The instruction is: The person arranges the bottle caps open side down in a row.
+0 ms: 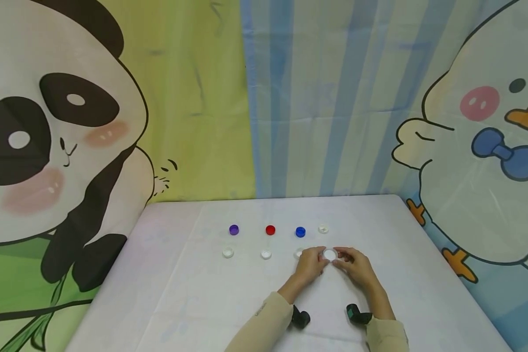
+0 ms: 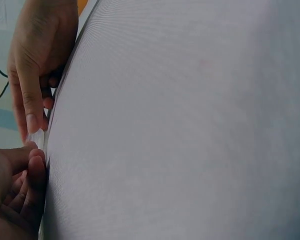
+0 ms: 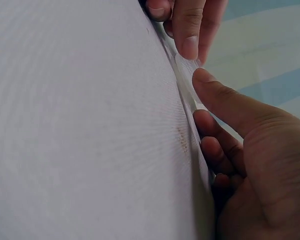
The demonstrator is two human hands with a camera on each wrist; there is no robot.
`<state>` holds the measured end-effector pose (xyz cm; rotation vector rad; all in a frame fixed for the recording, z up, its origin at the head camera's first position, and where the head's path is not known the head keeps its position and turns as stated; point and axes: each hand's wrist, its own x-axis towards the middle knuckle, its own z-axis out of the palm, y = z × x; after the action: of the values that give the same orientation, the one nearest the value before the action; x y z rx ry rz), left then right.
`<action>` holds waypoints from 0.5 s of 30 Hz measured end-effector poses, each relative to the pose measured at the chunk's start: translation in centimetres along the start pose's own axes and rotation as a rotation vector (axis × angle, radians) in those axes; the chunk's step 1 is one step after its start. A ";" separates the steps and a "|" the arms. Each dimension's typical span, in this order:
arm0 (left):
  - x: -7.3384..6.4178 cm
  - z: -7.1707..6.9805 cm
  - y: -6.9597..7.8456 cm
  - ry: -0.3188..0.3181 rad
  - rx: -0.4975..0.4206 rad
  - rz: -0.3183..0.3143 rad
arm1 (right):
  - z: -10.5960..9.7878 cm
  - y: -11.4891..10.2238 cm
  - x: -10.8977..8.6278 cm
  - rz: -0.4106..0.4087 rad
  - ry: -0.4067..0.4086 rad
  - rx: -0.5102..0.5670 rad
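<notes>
In the head view, a white round bottle cap is between the two hands, low over the table. My left hand pinches its left side with thumb and fingers. My right hand grips the opposite side, thumb toward me. The cap's ribbed edge shows between the fingertips in the right wrist view. Part of another white cap appears just beside the left hand, which hides the rest. Behind the hands sits a whitish cap, with a blue cap to its left.
Farther left in the back row are a red cap and a purple cap. Two white caps lie in front of them, one white cap below the red and another white cap below the purple. A white cloth covers the table.
</notes>
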<state>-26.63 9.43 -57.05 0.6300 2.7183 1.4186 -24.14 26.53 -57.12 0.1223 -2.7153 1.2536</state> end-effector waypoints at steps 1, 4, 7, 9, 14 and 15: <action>0.0 0.0 0.0 -0.002 -0.009 -0.001 | 0.0 0.0 0.0 0.003 -0.002 0.003; -0.3 -0.2 0.1 -0.010 -0.050 -0.005 | 0.0 0.0 -0.3 0.015 -0.009 0.021; -0.7 -0.7 0.5 -0.028 -0.089 0.003 | -0.4 -0.5 -0.7 0.014 -0.032 0.033; -0.9 -1.2 1.0 -0.036 -0.084 0.031 | -0.9 -1.1 -0.9 -0.008 -0.032 0.047; -0.9 -3.0 2.4 -0.018 -0.029 0.167 | -2.3 -2.9 -1.2 -0.118 -0.001 0.038; -0.9 -3.3 2.7 -0.017 -0.026 0.186 | -2.6 -3.2 -1.2 -0.129 0.007 0.036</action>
<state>-25.54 7.93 -53.08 0.9093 2.6840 1.4745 -22.26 26.43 -53.23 0.2917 -2.6325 1.2641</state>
